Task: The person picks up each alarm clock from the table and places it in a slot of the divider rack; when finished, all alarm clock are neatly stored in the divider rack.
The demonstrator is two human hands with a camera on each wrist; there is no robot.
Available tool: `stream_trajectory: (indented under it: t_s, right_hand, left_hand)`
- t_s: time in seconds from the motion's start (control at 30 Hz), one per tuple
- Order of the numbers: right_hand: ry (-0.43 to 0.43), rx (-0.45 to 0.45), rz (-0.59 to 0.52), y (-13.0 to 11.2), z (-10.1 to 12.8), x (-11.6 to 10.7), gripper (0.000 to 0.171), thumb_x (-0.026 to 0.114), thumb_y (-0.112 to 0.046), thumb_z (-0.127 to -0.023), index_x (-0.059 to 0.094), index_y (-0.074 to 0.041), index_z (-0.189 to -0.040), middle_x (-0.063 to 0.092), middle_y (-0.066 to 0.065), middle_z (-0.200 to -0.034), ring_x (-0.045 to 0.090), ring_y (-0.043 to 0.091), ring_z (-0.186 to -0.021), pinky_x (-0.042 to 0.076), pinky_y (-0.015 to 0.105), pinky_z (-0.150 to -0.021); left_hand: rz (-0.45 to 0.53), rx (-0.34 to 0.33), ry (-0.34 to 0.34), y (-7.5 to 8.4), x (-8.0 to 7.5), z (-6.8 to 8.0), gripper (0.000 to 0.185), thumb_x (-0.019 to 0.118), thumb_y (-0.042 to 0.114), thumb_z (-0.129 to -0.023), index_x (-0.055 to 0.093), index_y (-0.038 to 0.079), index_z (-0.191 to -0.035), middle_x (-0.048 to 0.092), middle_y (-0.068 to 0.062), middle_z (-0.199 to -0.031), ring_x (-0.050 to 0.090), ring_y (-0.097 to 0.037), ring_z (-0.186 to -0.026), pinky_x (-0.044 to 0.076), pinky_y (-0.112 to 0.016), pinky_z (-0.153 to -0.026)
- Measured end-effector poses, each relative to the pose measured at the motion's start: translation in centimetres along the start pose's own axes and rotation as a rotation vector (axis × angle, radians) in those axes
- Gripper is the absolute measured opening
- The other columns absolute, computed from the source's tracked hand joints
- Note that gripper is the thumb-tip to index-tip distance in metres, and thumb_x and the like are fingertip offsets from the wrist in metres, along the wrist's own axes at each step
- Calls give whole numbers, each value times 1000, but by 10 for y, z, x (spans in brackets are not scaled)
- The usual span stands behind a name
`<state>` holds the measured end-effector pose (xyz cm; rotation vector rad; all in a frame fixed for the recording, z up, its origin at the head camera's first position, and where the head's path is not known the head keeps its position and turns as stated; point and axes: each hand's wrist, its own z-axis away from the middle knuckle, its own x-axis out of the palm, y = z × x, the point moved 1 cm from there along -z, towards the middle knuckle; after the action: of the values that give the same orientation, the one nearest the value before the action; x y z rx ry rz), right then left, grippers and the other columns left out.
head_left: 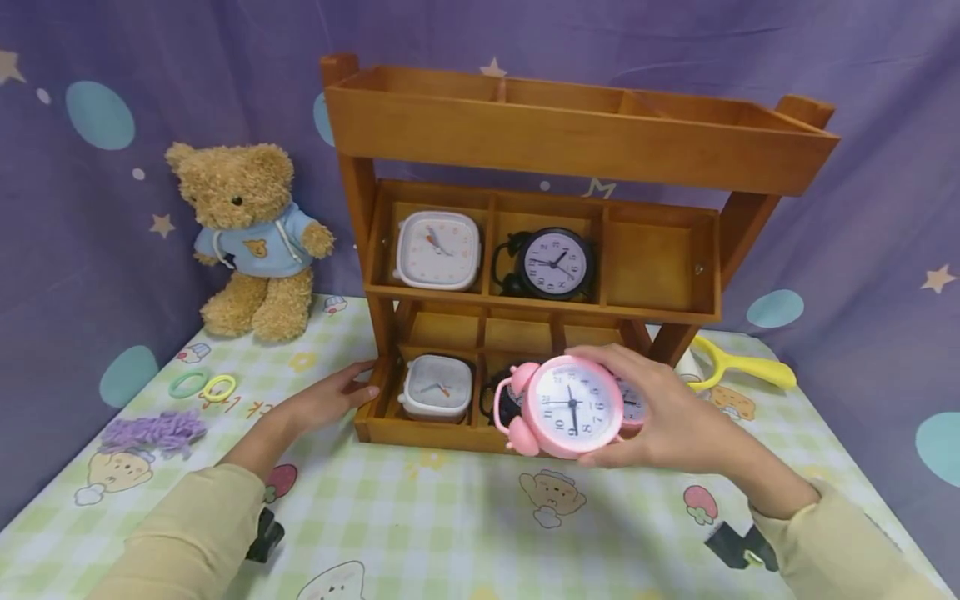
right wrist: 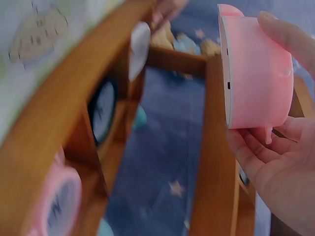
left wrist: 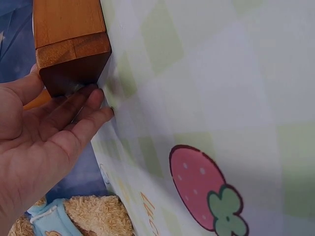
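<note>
My right hand (head_left: 660,408) grips a pink twin-bell alarm clock (head_left: 573,406) in front of the wooden rack (head_left: 585,154). The clock is turned sideways, its bells pointing left and its dial facing the head camera. In the right wrist view, thumb and fingers hold opposite sides of its casing (right wrist: 258,73). My left hand (head_left: 326,406) rests against the left end of the rack's bottom tray, with its fingers along the outer side (left wrist: 74,73). Behind the held clock, another pink clock (head_left: 633,406) is partly hidden in the bottom right compartment.
White clocks (head_left: 438,250) sit in the left compartments of the middle and bottom tiers, black clocks (head_left: 555,263) in the centre ones. A teddy bear (head_left: 255,242), rings (head_left: 219,387) and a purple fuzzy item (head_left: 153,432) are at left. A yellow-handled object (head_left: 750,367) lies at right.
</note>
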<state>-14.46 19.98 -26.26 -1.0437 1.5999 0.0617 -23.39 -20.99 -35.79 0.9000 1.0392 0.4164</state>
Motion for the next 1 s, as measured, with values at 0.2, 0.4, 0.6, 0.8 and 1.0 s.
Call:
stream_trajectory:
  t_s: [0.2, 0.4, 0.6, 0.8, 1.0]
  right_hand:
    - [64, 34, 58, 10, 5, -36, 100, 98, -35, -65, 48, -17, -150, 60, -3, -135, 58, 13, -109, 50, 23, -85]
    - [137, 18, 72, 16, 6, -60, 102, 101, -18, -60, 50, -15, -149, 61, 0, -131, 56, 6, -112, 39, 8, -96]
    - [189, 61, 100, 18, 5, -79, 104, 101, -14, -58, 51, -16, -149, 61, 0, -127, 55, 1, -107, 39, 4, -91]
    - [240, 84, 191, 25, 0, -98, 106, 100, -14, -57, 49, -15, -150, 60, 6, -132, 52, 4, -108, 35, 1, -90]
    - [290, 125, 217, 33, -9, -113, 105, 100, -12, -59, 48, -12, -150, 57, 12, -136, 52, 21, -114, 33, 1, -92]
  left_hand:
    - [3, 11, 7, 0, 1, 1, 63, 45, 16, -110, 14, -14, -155, 34, -43, -149, 38, -55, -137, 37, -60, -111]
    - [8, 2, 8, 1, 1, 1, 63, 45, 17, -110, 14, -13, -156, 34, -42, -150, 38, -55, -138, 36, -61, -112]
    - [16, -5, 16, 0, 3, 0, 63, 45, 17, -110, 15, -12, -156, 35, -41, -150, 37, -54, -138, 35, -61, -112]
    - [10, 8, 20, 0, 2, 0, 62, 45, 16, -110, 15, -14, -155, 35, -41, -150, 38, -55, -138, 36, -61, -111]
    - [6, 2, 20, -1, 2, 0, 63, 45, 17, -110, 15, -13, -156, 35, -41, -150, 38, -55, -138, 37, -61, -111]
